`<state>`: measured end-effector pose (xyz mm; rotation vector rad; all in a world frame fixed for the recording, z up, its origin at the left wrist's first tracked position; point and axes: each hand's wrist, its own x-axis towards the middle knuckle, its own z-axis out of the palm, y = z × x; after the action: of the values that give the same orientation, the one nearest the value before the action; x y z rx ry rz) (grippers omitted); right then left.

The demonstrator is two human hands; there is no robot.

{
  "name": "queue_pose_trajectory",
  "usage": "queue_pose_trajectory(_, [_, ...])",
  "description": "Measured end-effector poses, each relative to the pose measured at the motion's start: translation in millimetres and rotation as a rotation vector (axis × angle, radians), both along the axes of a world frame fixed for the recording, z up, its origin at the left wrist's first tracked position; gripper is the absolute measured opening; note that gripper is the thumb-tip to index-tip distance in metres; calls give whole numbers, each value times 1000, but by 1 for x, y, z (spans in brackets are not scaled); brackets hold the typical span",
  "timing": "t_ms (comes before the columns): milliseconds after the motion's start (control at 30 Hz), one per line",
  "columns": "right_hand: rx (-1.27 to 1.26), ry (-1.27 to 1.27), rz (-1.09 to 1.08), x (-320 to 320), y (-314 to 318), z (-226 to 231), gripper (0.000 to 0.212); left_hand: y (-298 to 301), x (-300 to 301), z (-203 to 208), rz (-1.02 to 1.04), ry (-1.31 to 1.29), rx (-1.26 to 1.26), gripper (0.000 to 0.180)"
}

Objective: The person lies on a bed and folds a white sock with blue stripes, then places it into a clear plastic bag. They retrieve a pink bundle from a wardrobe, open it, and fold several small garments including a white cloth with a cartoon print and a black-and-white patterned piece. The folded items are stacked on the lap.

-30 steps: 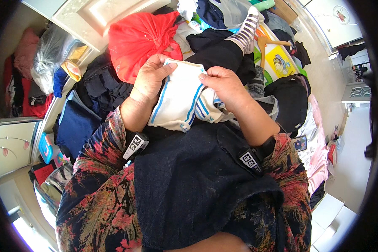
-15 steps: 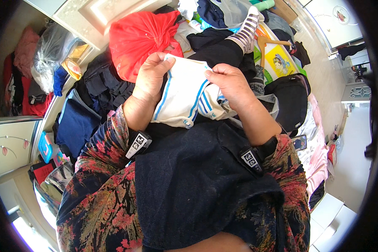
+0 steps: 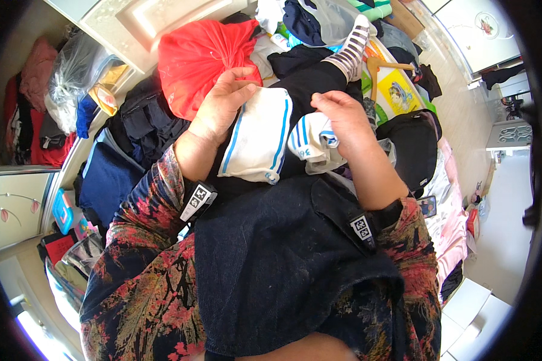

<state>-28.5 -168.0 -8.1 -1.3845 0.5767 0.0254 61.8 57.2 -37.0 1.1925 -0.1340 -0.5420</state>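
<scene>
A flat white cloth piece with blue lines along its edges lies over my black-clad leg. My left hand is at its upper left corner. The thumb touches the cloth, with a gap between thumb and forefinger. My right hand hovers apart from that piece, thumb and forefinger slightly parted, nothing visible in them. Just below and beside the right hand sits a bunched white cloth piece with blue stripes and blue marks. Whether either piece is a sock, I cannot tell. Dark denim cloth covers my lap.
Ahead lies a tied red bag, with dark clothes heaped at its left. My foot in a striped sock is beside a wooden hanger. A black bag and a phone are at right. An open cabinet holds bagged clothes.
My right hand has let go of the flat cloth's upper right corner and moved right. That piece now lies lower and flatter, and more of the bunched piece shows. My left fingers have loosened.
</scene>
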Motion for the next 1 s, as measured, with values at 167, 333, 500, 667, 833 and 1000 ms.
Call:
queue_pose_trajectory(167, [162,-72,-2,-3,-16,31,20,7,4,22,-27,-295,138,45])
queue_pose_trajectory(333, [275,-194,62,-5,-7,58,17,-2,-17,69,-318,-753,130,68])
queue_pose_trajectory(500, [321,-295,97,-10,0,67,17,-24,-32,77,-329,-498,-90,50])
queue_pose_trajectory(667, [154,-326,302,-23,-1,68,30,-15,-28,62,-229,-304,-179,24])
queue_pose_trajectory(833, [-147,-24,348,-29,-17,73,19,-6,-14,55,47,-26,-187,19])
queue_pose_trajectory(1000, [96,-117,230,-34,-28,69,11,12,0,55,137,48,-149,18])
